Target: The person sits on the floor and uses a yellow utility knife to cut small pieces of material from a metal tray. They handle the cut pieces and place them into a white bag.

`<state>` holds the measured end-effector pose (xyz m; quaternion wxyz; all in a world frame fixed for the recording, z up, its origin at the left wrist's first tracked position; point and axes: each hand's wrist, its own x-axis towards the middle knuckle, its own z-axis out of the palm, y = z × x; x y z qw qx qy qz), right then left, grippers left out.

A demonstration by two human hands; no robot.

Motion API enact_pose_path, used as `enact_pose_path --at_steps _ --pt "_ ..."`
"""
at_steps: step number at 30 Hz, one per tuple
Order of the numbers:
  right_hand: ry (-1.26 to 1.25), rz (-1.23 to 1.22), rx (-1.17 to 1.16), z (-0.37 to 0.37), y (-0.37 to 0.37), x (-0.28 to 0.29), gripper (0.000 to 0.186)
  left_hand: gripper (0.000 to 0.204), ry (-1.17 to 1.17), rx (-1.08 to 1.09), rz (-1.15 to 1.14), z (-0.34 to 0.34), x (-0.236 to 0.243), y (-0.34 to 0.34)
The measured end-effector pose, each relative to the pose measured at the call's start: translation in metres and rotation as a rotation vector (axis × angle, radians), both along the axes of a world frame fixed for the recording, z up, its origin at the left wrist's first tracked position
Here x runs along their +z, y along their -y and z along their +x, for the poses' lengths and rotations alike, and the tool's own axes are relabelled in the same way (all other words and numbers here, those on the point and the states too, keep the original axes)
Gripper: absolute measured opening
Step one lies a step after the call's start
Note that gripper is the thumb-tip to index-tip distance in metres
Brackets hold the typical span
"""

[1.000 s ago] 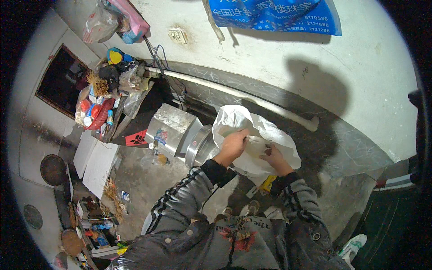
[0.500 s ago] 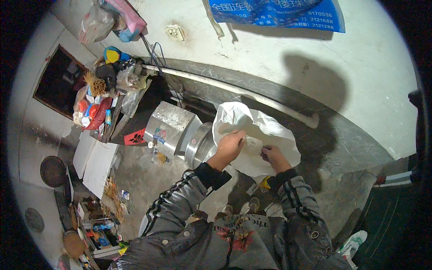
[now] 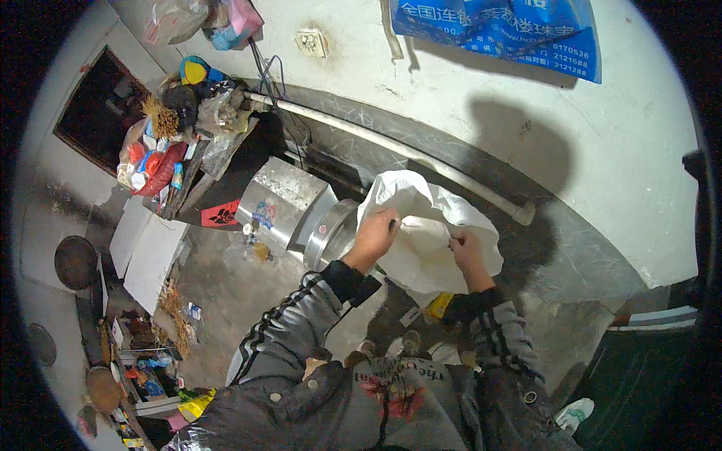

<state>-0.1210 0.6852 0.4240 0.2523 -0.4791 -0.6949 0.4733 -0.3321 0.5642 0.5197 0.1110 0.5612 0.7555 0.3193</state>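
A large white sack [image 3: 470, 213] stands open in front of me, its mouth facing up and its inside cream-coloured. My left hand [image 3: 374, 239] is at the left side of the mouth, with its fingers closed on the sack's edge material. Across the opening, my right hand [image 3: 468, 258] pinches the sack near its right side. A pale fold stretches between the two hands. What lies deep in the sack is hard to make out. Just left of my left hand is a round, shiny metal pot [image 3: 331, 231], partly behind the sack.
Left of the pot sits a box-shaped metal container [image 3: 289, 199]. A white pipe [image 3: 391, 143] runs along the wall behind. Farther left, a shelf carries bags and a red bundle [image 3: 164, 171]. White boards [image 3: 154, 267] lean there. At lower right is a dark green surface [image 3: 639, 376].
My hands have moved apart; the small white flap that was between them is now drawn out into a wider fold. The view has shifted slightly.
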Motion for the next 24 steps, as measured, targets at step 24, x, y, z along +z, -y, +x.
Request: enact_pose_path --at_steps 24 --pt "0.149 0.245 0.105 0.014 0.027 0.053 0.021 0.034 -0.381 -0.109 0.207 0.026 0.006 0.023"
